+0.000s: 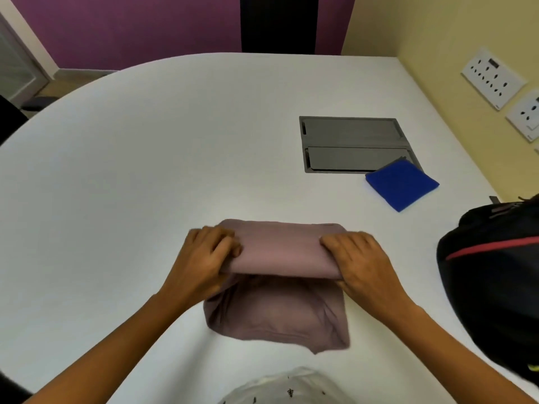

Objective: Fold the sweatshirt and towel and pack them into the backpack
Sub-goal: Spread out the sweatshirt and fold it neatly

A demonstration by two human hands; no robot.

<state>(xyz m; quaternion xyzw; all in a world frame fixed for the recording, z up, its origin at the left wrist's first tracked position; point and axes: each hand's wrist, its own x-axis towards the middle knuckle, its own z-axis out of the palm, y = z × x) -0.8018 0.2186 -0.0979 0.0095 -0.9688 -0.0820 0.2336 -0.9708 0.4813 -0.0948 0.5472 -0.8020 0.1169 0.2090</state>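
Mauve sweatshirt (280,253), fold gripped endwise by curled left fingers (223,243) and right fingers (342,240).

This looks like an office meeting room. A large white desk (175,141) with a rounded far edge fills most of the view, and set flush into its top is a grey hatch (353,144) with two long flaps, the kind of built-in access box found in conference furniture. On the pale yellow wall (437,24) to the right sit two white multi-socket plates (493,78). The far wall (131,24) is painted purple, and a framed glass panel (14,62) stands at the left edge.
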